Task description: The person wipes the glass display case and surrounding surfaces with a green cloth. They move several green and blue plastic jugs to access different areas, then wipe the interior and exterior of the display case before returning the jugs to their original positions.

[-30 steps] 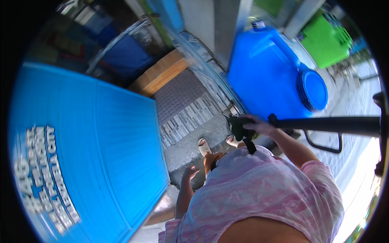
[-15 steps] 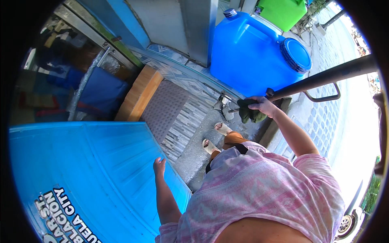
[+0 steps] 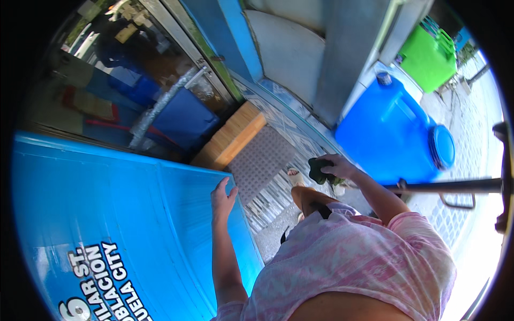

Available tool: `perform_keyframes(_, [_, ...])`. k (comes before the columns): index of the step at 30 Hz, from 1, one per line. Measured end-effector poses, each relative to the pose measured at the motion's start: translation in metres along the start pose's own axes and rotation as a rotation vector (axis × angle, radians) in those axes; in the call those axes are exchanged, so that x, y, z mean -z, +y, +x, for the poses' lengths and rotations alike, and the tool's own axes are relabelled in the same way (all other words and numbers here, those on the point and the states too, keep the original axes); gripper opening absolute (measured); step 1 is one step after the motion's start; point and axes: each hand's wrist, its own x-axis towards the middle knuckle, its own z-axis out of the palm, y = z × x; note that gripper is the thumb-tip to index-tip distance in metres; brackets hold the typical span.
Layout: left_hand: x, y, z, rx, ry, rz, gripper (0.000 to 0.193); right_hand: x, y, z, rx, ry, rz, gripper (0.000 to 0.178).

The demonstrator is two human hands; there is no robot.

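My right hand [image 3: 339,167] is closed around a bunched dark green cloth [image 3: 317,171], held out in front of my body over the entrance floor. My left hand [image 3: 223,200] holds nothing. Its fingers are apart, and it is raised beside the edge of a large blue panel [image 3: 134,198] with lettering on it. Whether the fingertips touch the panel cannot be made out. Beyond the right hand stands a big blue plastic container [image 3: 380,139] with a round screw lid.
A wooden step [image 3: 233,136] and a grey studded mat [image 3: 265,160] lie ahead, before a glass door with a wrapped handle [image 3: 166,104]. To the right, a dark metal pole [image 3: 460,186] juts across. A green container [image 3: 428,61] stands at the far right.
I have stepped closer to the doorway and my view has shifted. My right hand, with the cloth, is now apart from the pole. My left hand has lifted with its fingers spread.
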Motion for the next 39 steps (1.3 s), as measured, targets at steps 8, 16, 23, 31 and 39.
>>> perform_keyframes(8, [0.037, 0.004, 0.047, 0.113, -0.041, 0.067, 0.051, -0.008, -0.019, 0.15, 0.235, 0.436, -0.67, 0.051])
perform_keyframes(16, [-0.013, 0.006, 0.084, -0.028, -0.196, 0.173, 0.051, -0.035, 0.078, 0.277, -0.008, 0.505, -1.026, 0.056])
perform_keyframes(23, [-0.021, -0.005, 0.05, 0.068, -0.346, 0.041, 0.052, -0.04, -0.021, 0.485, 0.063, 0.54, -0.885, 0.053])
perform_keyframes(31, [-0.012, -0.043, 0.036, -0.025, -0.561, 0.02, 0.05, -0.048, 0.037, 0.341, -0.047, 0.623, -0.883, 0.056])
perform_keyframes(39, [0.02, -0.068, 0.074, -0.137, -0.548, 0.151, 0.047, -0.052, 0.138, 0.052, -0.388, 0.386, -0.862, 0.06])
